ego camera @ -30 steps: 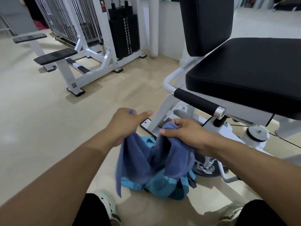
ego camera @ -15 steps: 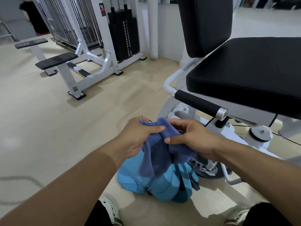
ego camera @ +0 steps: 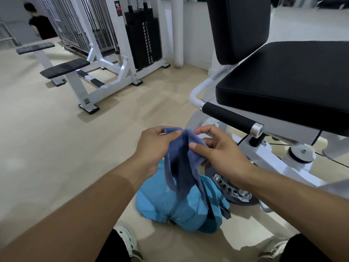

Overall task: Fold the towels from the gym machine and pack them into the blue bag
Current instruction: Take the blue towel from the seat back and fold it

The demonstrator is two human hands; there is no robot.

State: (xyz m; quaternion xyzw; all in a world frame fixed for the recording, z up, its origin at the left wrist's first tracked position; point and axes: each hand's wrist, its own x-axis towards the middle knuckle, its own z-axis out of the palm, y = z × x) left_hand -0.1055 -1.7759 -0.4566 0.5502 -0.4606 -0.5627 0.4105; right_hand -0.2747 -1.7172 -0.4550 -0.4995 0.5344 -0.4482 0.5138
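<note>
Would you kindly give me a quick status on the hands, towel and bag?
Left hand and right hand both pinching the towel, bunched and hanging. Blue bag on floor directly below, zipped as far as visible. Nothing between towel and bag.

No text can be read. A small square code sticker (ego camera: 86,100) sits on the white leg of the weight machine, a poster (ego camera: 118,8) hangs on its upright, and tiny print marks the blue bag (ego camera: 167,190), all illegible.

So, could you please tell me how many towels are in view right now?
1: the blue-grey towel, held up between the left hand and right hand, hanging above the blue bag. Others may be hidden inside the bag.
</note>
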